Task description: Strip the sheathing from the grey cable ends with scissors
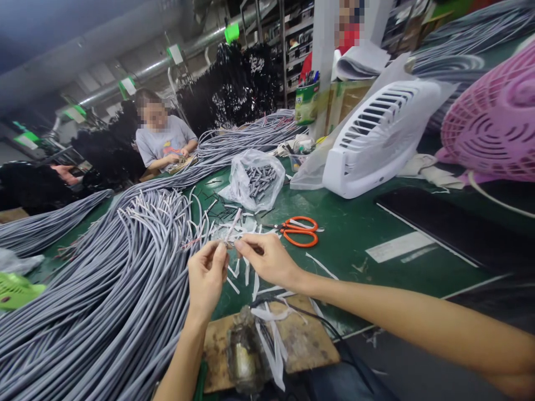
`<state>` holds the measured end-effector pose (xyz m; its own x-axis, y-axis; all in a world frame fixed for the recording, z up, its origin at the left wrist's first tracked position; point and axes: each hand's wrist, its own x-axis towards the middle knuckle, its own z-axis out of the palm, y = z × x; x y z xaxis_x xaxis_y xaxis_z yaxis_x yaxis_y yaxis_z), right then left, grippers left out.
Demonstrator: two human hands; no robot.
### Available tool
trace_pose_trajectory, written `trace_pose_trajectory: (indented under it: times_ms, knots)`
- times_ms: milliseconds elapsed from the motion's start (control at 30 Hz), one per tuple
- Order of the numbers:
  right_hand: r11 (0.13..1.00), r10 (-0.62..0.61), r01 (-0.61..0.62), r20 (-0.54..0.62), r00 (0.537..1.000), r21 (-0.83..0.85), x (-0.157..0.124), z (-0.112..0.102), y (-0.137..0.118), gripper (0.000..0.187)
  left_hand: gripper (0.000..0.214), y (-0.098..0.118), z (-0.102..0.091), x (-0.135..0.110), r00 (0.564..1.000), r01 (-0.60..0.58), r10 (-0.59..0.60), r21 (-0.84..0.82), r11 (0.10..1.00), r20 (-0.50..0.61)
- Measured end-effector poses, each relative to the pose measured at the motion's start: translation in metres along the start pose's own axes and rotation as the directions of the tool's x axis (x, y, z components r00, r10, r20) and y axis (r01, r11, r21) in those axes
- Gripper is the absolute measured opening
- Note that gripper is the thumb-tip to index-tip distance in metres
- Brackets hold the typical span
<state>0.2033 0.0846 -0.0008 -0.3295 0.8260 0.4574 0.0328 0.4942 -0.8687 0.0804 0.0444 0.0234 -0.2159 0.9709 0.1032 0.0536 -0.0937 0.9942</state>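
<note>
My left hand (208, 272) is closed in a pinch at the right edge of a large bundle of grey cables (137, 267). My right hand (267, 259) pinches close beside it, fingertips almost meeting the left ones. Something small and thin sits between the fingertips, too covered to name. A pale strip-like piece (234, 221) rises just behind them. White scraps (256, 284) lie below the hands on the green table (346, 234). Orange-handled scissors (300, 231) rest right of my right hand. Beyond is a clear plastic bag (256, 181) of short dark grey tubes.
A wooden board (301, 348) with a soiled metal device (246, 356) and a black cord is in front of me. At right stand a white fan (371, 133), a pink fan (493, 111) and a dark flat panel (451, 223). Another person (165, 136) works across the table.
</note>
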Motion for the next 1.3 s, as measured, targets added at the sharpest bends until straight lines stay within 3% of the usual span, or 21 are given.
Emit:
trace_pose_trajectory:
  times_ms: [267,367,467,533,600,667,733,767,867,967,1100,1300]
  knots:
    - [0.998,-0.016,0.013,0.04,0.999,0.064,0.0,-0.002,-0.001,0.033,0.031,0.001,-0.002,-0.001,0.999,0.022,-0.019,-0.063,0.998,0.044]
    - [0.999,-0.017,0.016,0.031,0.999,0.048,0.001,-0.003,-0.002,0.032,0.024,-0.001,-0.002,-0.002,0.998,-0.057,0.059,0.076,0.995,-0.021]
    - [0.999,-0.04,0.04,-0.006,0.999,-0.028,0.0,-0.003,-0.001,0.033,0.014,-0.004,-0.003,-0.002,0.969,-0.199,0.234,0.326,0.924,-0.074]
    - [0.986,-0.117,0.112,-0.035,0.993,-0.121,-0.004,-0.003,-0.004,0.034,0.012,-0.008,-0.004,0.0,0.947,-0.247,0.313,0.454,0.856,-0.074]
    - [0.947,-0.265,0.255,-0.029,0.964,-0.198,-0.012,-0.003,-0.009,0.033,0.012,-0.012,-0.005,0.005,0.944,-0.234,0.32,0.53,0.815,-0.076]
    - [0.87,-0.453,0.443,0.004,0.891,-0.215,-0.019,-0.005,-0.018,0.031,0.01,-0.015,-0.005,0.011,0.955,-0.181,0.283,0.574,0.798,-0.093]
    - [0.812,-0.56,0.541,-0.031,0.828,-0.219,-0.023,-0.01,-0.024,0.031,0.011,-0.017,-0.005,0.016,0.962,-0.143,0.252,0.591,0.794,-0.106]
    - [0.817,-0.554,0.525,-0.073,0.83,-0.238,-0.022,-0.013,-0.025,0.032,0.013,-0.017,-0.005,0.017,0.962,-0.142,0.252,0.587,0.797,-0.108]
    - [0.902,-0.348,0.281,-0.168,0.922,-0.327,-0.011,-0.02,-0.018,0.028,0.021,-0.014,-0.005,0.016,0.955,-0.182,0.278,0.54,0.822,-0.101]
    - [0.922,-0.185,0.134,-0.109,0.977,-0.363,0.001,-0.019,-0.007,0.019,0.024,-0.011,-0.005,0.01,0.957,-0.193,0.272,0.481,0.855,-0.099]
    - [0.939,-0.126,0.086,-0.099,0.987,-0.333,0.006,-0.012,-0.001,0.008,0.017,-0.01,-0.003,0.004,0.954,-0.214,0.286,0.47,0.856,-0.086]
    - [0.956,-0.078,0.033,-0.144,0.987,-0.291,0.005,-0.011,-0.002,0.012,0.014,-0.01,0.0,-0.001,0.939,-0.285,0.343,0.507,0.813,-0.021]
